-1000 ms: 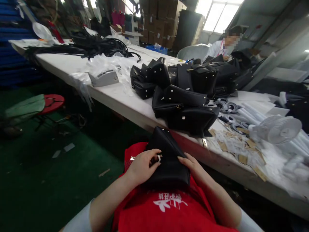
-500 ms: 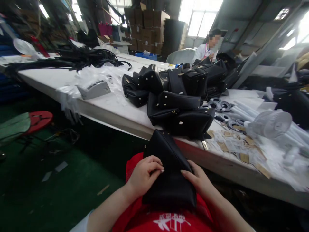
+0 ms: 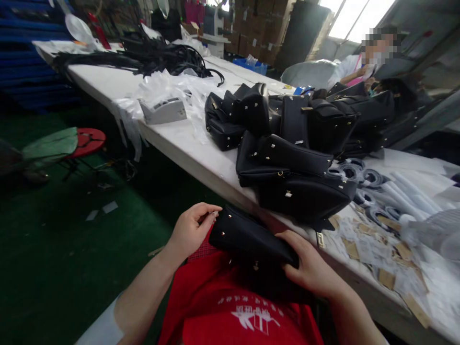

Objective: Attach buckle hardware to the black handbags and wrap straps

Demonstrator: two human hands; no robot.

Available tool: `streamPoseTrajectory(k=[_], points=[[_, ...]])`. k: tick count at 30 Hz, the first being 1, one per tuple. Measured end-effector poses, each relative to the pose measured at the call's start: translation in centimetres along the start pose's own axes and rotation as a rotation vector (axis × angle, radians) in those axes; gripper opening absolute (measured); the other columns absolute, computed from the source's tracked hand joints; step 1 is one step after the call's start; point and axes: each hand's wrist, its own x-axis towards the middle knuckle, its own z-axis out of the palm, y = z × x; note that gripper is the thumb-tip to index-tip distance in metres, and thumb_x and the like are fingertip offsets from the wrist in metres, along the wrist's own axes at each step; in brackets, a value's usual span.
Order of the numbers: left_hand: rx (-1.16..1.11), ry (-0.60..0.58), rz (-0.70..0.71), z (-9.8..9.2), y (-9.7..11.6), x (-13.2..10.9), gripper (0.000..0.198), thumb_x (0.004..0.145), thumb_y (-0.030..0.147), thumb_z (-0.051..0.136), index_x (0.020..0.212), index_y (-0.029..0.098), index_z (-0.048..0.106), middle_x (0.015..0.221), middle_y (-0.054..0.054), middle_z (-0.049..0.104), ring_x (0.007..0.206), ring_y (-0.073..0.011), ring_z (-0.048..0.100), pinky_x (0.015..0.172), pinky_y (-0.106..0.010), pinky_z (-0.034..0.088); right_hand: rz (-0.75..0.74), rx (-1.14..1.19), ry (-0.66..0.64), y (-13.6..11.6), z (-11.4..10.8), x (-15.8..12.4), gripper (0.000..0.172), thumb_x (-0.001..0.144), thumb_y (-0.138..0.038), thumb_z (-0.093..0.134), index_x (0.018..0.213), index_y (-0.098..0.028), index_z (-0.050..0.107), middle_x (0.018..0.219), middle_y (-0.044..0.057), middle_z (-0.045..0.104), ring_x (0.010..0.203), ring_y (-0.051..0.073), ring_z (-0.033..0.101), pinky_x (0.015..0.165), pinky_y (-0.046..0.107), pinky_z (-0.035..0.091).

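Note:
A black handbag [image 3: 251, 239] with small gold studs rests tilted on my lap, over a red apron [image 3: 215, 287]. My right hand [image 3: 305, 261] grips its right end, thumb in front and fingers over the top. At the bag's left end my left hand [image 3: 196, 227] is closed in a pinch. A tiny pale bit shows at those fingertips, too small to name. The bag's lower part is dark and hard to make out.
More black handbags [image 3: 294, 187] are heaped on the white table [image 3: 168, 148] before me. Coiled straps [image 3: 372, 177], paper scraps and a pale fan [image 3: 438, 235] lie right. A grey tray [image 3: 165, 111] and plastic film lie left. A co-worker [image 3: 354, 67] sits beyond; a red stool [image 3: 88, 141] stands left.
The bag has turned on my lap, its studded end now facing left. My left hand has moved from the bag's face to its left end. The view has shifted.

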Motion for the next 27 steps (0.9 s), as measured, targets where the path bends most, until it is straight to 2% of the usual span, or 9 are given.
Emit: streamPoseTrajectory(k=[4, 8, 11, 14, 16, 19, 23, 25, 27], points=[[0.092, -0.044, -0.023, 0.4, -0.4, 0.6, 0.022, 0.089, 0.03, 0.055, 0.097, 0.02, 0.072, 0.092, -0.006, 0.07, 0.084, -0.0191, 0.066, 0.077, -0.03, 0.055, -0.006, 0.2, -0.082, 0.4, -0.4, 1.8, 0.053, 0.074, -0.033, 0.07, 0.126, -0.026, 0.061, 0.122, 0.009, 0.063, 0.113, 0.032, 0.057, 0.102, 0.046, 0.041], [0.212, -0.149, -0.064, 2.2, -3.1, 0.9, 0.026, 0.089, 0.032, 0.051, 0.097, 0.02, 0.072, 0.094, -0.006, 0.07, 0.087, -0.0208, 0.066, 0.081, -0.032, 0.053, 0.135, 0.688, -0.124, 2.3, -1.5, 3.5, 0.049, 0.091, -0.057, 0.046, 0.118, -0.023, 0.069, 0.121, 0.01, 0.068, 0.115, 0.031, 0.06, 0.103, 0.047, 0.041], [0.3, -0.2, -0.214, 3.3, -6.7, 0.9, 0.028, 0.088, 0.033, 0.049, 0.095, 0.017, 0.071, 0.095, -0.008, 0.071, 0.091, -0.0237, 0.066, 0.085, -0.036, 0.052, 0.139, 0.877, -0.155, 4.2, -0.5, 4.1, 0.053, 0.086, -0.059, 0.054, 0.118, -0.019, 0.068, 0.122, 0.011, 0.068, 0.116, 0.03, 0.06, 0.104, 0.047, 0.041], [0.341, -0.193, -0.387, 3.1, -8.6, 1.0, 0.03, 0.085, 0.036, 0.05, 0.095, 0.016, 0.07, 0.095, -0.01, 0.073, 0.09, -0.026, 0.067, 0.083, -0.037, 0.053, 0.075, 0.775, -0.154, 4.2, 1.9, 3.8, 0.066, 0.073, -0.047, 0.076, 0.13, -0.021, 0.058, 0.132, 0.01, 0.06, 0.123, 0.029, 0.054, 0.109, 0.045, 0.036], [0.331, -0.114, -0.386, 2.4, -7.6, 1.0, 0.031, 0.085, 0.039, 0.052, 0.097, 0.017, 0.07, 0.095, -0.009, 0.073, 0.088, -0.0253, 0.067, 0.08, -0.036, 0.053, 0.041, 0.688, -0.106, 3.1, 3.5, 3.5, 0.074, 0.069, -0.041, 0.08, 0.135, -0.022, 0.051, 0.135, 0.009, 0.056, 0.126, 0.028, 0.051, 0.111, 0.043, 0.035], [0.262, -0.02, -0.193, 1.7, -3.0, 0.9, 0.027, 0.087, 0.039, 0.055, 0.098, 0.02, 0.071, 0.095, -0.006, 0.071, 0.085, -0.0214, 0.066, 0.078, -0.032, 0.052, -0.009, 0.573, -0.104, 1.3, 4.8, 3.0, 0.074, 0.07, -0.036, 0.079, 0.136, -0.023, 0.049, 0.141, 0.01, 0.05, 0.131, 0.027, 0.046, 0.114, 0.042, 0.032], [0.09, -0.361, -0.059, 2.7, 2.6, 0.6, 0.015, 0.086, 0.027, 0.06, 0.088, 0.02, 0.073, 0.085, -0.004, 0.069, 0.079, -0.0163, 0.065, 0.072, -0.025, 0.052, -0.023, 0.495, -0.084, 0.3, 5.3, 3.3, 0.076, 0.071, -0.04, 0.078, 0.137, -0.024, 0.045, 0.142, 0.012, 0.046, 0.133, 0.03, 0.042, 0.114, 0.046, 0.03], [0.018, -0.499, -0.113, 3.3, 3.5, 0.4, 0.014, 0.083, 0.024, 0.062, 0.089, 0.019, 0.073, 0.084, -0.003, 0.067, 0.07, -0.0135, 0.064, 0.063, -0.022, 0.051, -0.018, 0.479, -0.033, 0.1, 5.5, 3.7, 0.077, 0.07, -0.044, 0.077, 0.137, -0.023, 0.044, 0.141, 0.012, 0.046, 0.132, 0.031, 0.042, 0.113, 0.047, 0.032], [-0.035, -0.534, -0.186, 3.6, 3.4, 0.1, 0.017, 0.08, 0.022, 0.063, 0.093, 0.017, 0.073, 0.085, -0.004, 0.066, 0.063, -0.0116, 0.062, 0.057, -0.02, 0.05, -0.033, 0.467, 0.015, -0.2, 5.7, 4.2, 0.076, 0.07, -0.045, 0.077, 0.135, -0.024, 0.045, 0.139, 0.012, 0.047, 0.13, 0.03, 0.045, 0.111, 0.046, 0.035]])
